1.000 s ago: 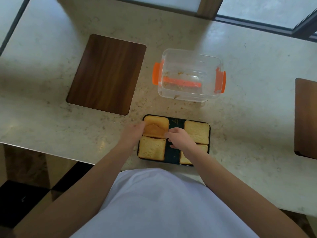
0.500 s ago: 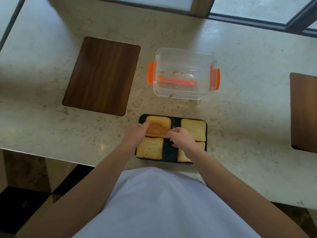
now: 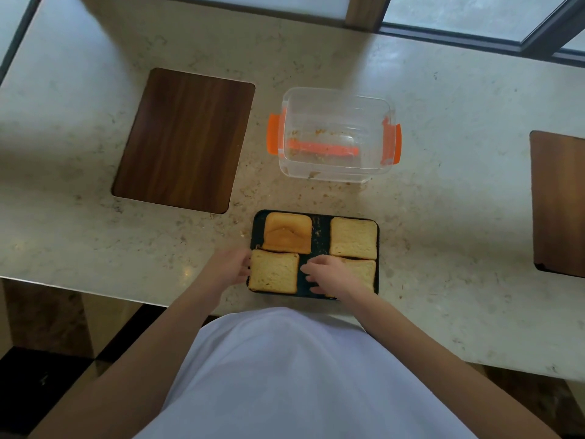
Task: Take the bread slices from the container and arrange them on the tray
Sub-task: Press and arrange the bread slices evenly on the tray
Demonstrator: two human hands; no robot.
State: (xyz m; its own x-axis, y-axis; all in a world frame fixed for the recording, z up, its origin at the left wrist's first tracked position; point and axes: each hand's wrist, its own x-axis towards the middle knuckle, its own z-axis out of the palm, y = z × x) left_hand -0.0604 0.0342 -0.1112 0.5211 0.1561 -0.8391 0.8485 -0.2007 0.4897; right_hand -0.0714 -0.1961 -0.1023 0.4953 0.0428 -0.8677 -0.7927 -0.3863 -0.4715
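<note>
A black tray (image 3: 320, 230) lies on the stone counter near its front edge with several bread slices on it. The far-left slice (image 3: 287, 232) is a darker crust end; a pale slice (image 3: 354, 238) lies far right, another (image 3: 274, 271) near left. The near-right slice (image 3: 364, 271) is partly under my right hand (image 3: 332, 275), whose fingers are spread over it and the tray's middle. My left hand (image 3: 228, 268) rests at the tray's left edge, fingertips against the near-left slice. The clear container (image 3: 337, 106) with orange clips stands behind the tray, holding only crumbs.
A dark wooden board (image 3: 185, 139) is inset in the counter at the left, and another (image 3: 558, 201) at the right edge. Crumbs are scattered between container and tray. The counter's front edge runs just below the tray.
Both hands have let go of the crust slice and drawn back toward me, to the near row. The crust slice now lies flat in the far-left spot.
</note>
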